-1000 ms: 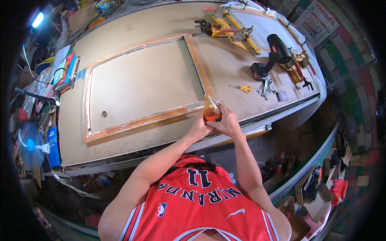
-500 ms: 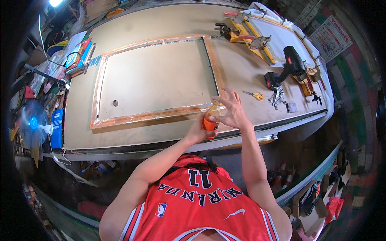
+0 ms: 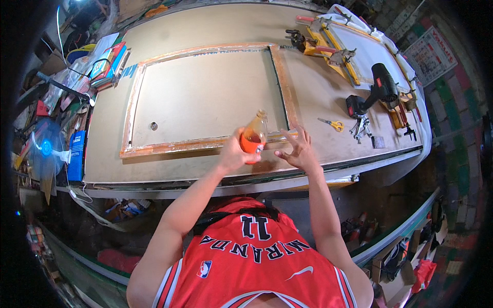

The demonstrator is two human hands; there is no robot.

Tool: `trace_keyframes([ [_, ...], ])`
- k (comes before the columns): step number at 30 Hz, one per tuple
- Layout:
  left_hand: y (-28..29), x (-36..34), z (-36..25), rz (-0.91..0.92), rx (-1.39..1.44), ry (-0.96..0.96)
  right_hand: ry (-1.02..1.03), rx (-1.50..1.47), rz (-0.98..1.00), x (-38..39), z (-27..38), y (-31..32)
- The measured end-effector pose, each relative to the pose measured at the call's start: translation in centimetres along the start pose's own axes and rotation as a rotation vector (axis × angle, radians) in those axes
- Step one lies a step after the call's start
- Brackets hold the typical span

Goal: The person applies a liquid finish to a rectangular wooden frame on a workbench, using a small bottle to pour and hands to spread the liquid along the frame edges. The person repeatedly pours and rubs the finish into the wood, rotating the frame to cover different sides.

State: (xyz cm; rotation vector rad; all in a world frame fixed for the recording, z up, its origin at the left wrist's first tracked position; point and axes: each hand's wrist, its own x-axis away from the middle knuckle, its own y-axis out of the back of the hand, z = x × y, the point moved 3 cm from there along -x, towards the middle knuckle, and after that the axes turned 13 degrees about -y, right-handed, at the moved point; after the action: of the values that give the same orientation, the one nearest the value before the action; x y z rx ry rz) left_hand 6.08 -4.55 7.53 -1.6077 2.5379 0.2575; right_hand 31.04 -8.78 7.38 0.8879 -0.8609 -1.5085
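My left hand [image 3: 233, 153] is clamped around the orange-labelled bottle [image 3: 254, 134], beside the near rail of the wooden frame [image 3: 174, 146]. Bottle axis: neck away from me, leaning slightly right. My right hand [image 3: 301, 153], fingers spread, is near its right side, not touching.

Bench [image 3: 221, 25]: a broad, pale brown surface.
Frame [image 3: 282, 77]: rectangular, orange-brown, lying flat on the bench.
Bottle [image 3: 251, 146]: orange-red around its lower part, see-through toward the neck; tilted, neck upward and to the right.
Left grip [image 3: 235, 151]: fingers wrapped around the bottle's lower part.
Right grip [image 3: 298, 152]: fingers spread, holding nothing; just beside the bottle, near the frame's closest right corner.
Scissors [image 3: 336, 125]: yellow-handled, right of the frame.
Wrenches [image 3: 361, 128]: clustered beside the black power tool [image 3: 383, 86].
Clamps [image 3: 318, 45]: yellow, at a white panel [image 3: 354, 49], far right.
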Motion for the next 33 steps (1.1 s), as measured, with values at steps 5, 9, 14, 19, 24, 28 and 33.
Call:
trace_keyframes([
  [5, 3.3, -5.0, -0.1, -0.101, -0.144, -0.052, -0.047, 0.203, -0.068, 2.0, -2.0, -4.0],
  [9, 4.5, -7.3, 3.1, -0.278, -0.282, -0.073, -0.006, 0.177, -0.061, 2.0, -1.9, -4.6],
  [14, 4.3, -9.0, 5.6, -0.257, -0.314, -0.012, -0.098, -0.172, -0.187, 1.1, -4.6, -4.5],
  [19, 6.9, -9.2, 8.2, -0.147, -0.299, -0.084, -0.105, -0.292, -0.208, -1.1, -6.3, -6.1],
  [24, 8.9, -6.8, 5.9, -0.193, -0.638, -0.015, -0.183, -0.256, -0.150, -0.8, -5.4, -5.3],
  [28, 11.8, -2.4, 6.3, -0.333, -0.705, -0.131, -0.236, -0.276, -0.128, 0.0, -1.9, -6.1],
  [33, 11.6, 1.7, 3.6, -0.285, -0.619, -0.208, -0.178, -0.200, -0.179, 1.1, 2.4, -8.4],
])
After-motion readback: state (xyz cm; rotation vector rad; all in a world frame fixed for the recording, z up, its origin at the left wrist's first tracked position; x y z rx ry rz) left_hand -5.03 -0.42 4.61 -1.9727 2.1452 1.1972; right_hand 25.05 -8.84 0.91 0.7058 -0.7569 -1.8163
